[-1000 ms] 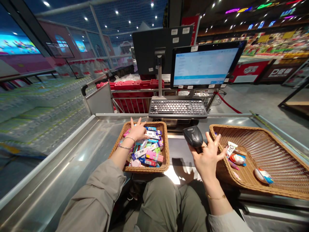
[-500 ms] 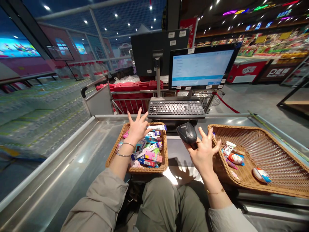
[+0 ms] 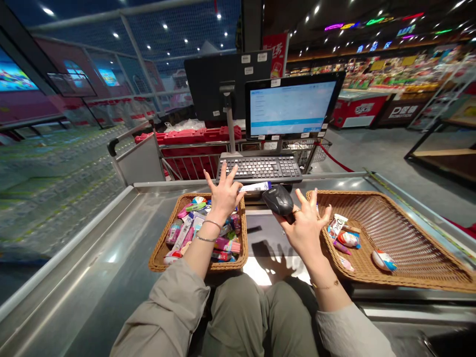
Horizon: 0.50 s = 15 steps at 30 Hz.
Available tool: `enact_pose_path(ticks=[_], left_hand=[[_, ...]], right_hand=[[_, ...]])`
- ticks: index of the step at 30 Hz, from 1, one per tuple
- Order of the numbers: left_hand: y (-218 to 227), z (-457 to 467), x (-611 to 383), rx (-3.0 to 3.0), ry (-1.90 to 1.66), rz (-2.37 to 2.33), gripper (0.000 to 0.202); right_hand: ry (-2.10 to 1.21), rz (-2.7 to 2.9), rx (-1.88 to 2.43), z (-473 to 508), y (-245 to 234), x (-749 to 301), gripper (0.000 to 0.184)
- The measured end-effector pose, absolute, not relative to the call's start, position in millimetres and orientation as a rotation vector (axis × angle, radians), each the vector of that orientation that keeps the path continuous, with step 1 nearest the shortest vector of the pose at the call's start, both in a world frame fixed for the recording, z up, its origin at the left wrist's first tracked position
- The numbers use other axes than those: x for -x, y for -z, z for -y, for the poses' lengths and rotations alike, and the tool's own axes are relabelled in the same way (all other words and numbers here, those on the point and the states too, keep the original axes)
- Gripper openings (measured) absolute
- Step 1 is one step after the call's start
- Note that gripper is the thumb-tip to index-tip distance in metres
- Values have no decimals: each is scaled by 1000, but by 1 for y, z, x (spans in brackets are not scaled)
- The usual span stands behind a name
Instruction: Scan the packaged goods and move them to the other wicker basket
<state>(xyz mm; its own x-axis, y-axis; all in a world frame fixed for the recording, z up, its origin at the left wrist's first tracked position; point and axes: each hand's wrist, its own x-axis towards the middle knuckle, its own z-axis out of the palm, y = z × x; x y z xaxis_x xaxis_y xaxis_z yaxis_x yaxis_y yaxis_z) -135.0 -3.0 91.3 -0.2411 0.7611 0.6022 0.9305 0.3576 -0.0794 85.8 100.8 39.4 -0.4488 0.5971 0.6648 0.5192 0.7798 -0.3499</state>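
Observation:
My left hand (image 3: 224, 199) is over the back of a smaller wicker basket (image 3: 243, 240), pinching a slim white-and-blue packet (image 3: 257, 187) by one end between thumb and finger. The packet's free end points right, close to the head of a black barcode scanner (image 3: 278, 199). That scanner is gripped in my right hand (image 3: 305, 225), its handle mostly hidden by the palm and some fingers spread. Heaped in the smaller basket are colourful small packets (image 3: 180, 233), partly covered by my left wrist. Beside my right hand stands a larger wicker basket (image 3: 412, 243) with several wrapped sweets, including a white Dove packet (image 3: 337, 225).
Behind the baskets sit a black keyboard (image 3: 262, 168) and a lit monitor (image 3: 292, 106), with a second dark screen (image 3: 226, 84) facing away. A metal counter (image 3: 126, 238) runs underneath. Beyond it are a trolley handle (image 3: 113, 145) and a red barrier (image 3: 189, 135).
My left hand has lifted the white-and-blue packet up and right, from over the smaller basket to near the scanner. The camera view has turned slightly right; my right hand still grips the scanner.

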Motion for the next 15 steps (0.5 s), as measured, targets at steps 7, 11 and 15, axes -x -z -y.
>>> enact_pose_path(ticks=[7,11,15], left_hand=[[-84,-16,126,1492,462,2061,14],[-82,-22,124,1504,461,2064,15],[-82,-26,122,1508,458,2056,17]], right_hand=[[-133,2146,818,-106,-39,-93,22],[-162,2158,819,-109,-38,-95,22],[-176,2165,819,-110,-38,-96,20]])
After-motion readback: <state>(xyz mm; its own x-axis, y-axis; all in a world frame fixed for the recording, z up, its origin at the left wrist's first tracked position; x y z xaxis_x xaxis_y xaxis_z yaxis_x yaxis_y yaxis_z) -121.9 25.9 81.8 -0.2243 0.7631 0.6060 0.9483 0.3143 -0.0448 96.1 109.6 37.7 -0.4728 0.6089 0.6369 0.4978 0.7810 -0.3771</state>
